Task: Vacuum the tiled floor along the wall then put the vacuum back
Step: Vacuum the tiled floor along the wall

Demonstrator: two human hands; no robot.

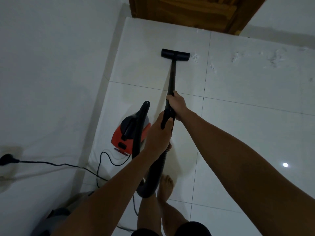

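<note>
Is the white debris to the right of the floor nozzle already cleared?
No, white debris lies scattered on the tiles right of the floor nozzle.

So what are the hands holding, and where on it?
Both hold the vacuum wand: right hand higher up the tube, left hand at its lower end where the hose joins.

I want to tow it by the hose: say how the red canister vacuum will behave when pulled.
The red canister vacuum probably slides easily on the glossy tiles. The power cord, plugged into the wall, may snag it. Pulled sideways, it might tip.

White wall [42, 65], glossy tiles [255, 116], wooden door [196, 12]
</note>
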